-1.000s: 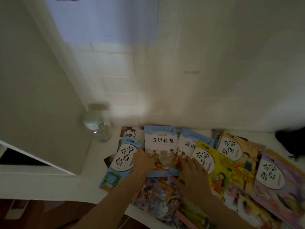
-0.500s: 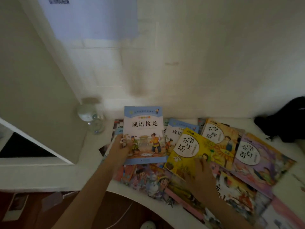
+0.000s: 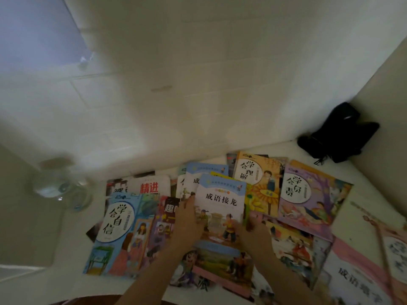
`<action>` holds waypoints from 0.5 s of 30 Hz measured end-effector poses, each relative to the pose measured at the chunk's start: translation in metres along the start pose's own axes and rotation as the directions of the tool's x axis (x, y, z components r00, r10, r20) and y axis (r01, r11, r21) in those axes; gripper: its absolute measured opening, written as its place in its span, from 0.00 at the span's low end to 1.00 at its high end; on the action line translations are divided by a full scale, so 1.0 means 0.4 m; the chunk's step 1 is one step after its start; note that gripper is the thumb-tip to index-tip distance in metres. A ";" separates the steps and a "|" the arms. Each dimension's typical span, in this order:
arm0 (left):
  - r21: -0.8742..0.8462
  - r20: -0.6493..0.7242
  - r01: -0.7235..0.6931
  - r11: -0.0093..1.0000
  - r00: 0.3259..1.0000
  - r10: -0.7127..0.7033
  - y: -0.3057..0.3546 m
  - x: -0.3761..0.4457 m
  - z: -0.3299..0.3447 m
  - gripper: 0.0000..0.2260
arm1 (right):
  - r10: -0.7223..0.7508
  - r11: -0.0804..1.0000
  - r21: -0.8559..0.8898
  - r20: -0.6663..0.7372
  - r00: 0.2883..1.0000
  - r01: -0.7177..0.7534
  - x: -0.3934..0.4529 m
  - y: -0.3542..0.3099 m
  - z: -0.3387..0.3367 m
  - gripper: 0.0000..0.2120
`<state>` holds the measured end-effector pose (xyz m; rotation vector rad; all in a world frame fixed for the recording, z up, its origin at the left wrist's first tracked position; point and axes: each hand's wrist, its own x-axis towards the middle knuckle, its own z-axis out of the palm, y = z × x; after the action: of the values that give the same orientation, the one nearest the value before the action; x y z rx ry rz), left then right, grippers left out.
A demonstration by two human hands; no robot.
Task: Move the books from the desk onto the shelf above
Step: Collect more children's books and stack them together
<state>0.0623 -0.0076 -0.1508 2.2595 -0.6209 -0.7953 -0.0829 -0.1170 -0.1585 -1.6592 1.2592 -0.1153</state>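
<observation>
My left hand and right hand pinch the side edges of the light-blue idiom book, which sits between them above the spread on the desk, its long axis pointing away from me, both hands equally near.

We see the light-blue book with the cartoon children on its cover caught between our two hands, the left grip on its left edge and the right grip on its lower right edge. It lies face up over the other books spread on the white counter. Left of the grip lies a blue book with a white oval label, behind it a white book with red characters, and right of the grip an orange book and a purple book, all flat and overlapping.
</observation>
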 end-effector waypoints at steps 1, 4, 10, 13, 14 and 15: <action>-0.069 -0.015 0.020 0.997 1.000 -0.021 0.007 0.003 -0.007 0.25 | -0.026 0.999 -0.030 -0.031 0.999 0.025 0.000 -0.014 0.015 0.18; -0.158 -0.080 0.041 0.987 0.995 -0.054 0.000 0.032 -0.039 0.20 | -0.141 0.981 -0.144 -0.063 0.988 0.131 0.024 -0.065 0.051 0.26; 0.007 -0.082 0.062 0.998 0.995 -0.061 -0.038 0.117 -0.083 0.22 | -0.176 0.927 -0.344 -0.043 0.983 0.151 0.115 -0.156 0.073 0.15; -0.008 -0.035 0.123 0.992 0.992 -0.123 -0.039 0.156 -0.078 0.27 | -0.162 0.932 -0.335 -0.043 0.986 0.138 0.130 -0.147 0.093 0.09; -0.019 -0.045 0.148 0.989 0.988 -0.148 -0.047 0.170 -0.074 0.30 | -0.158 0.951 -0.278 -0.058 0.986 0.136 0.131 -0.147 0.100 0.11; -0.041 -0.053 0.161 0.986 0.985 -0.163 -0.049 0.177 -0.076 0.32 | -0.129 0.973 -0.204 -0.067 0.989 0.113 0.131 -0.152 0.106 0.15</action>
<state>0.1367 -0.0248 -0.1726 2.3122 -0.3964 -0.8113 0.0064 -0.1331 -0.1582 -1.9215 1.2619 -0.1336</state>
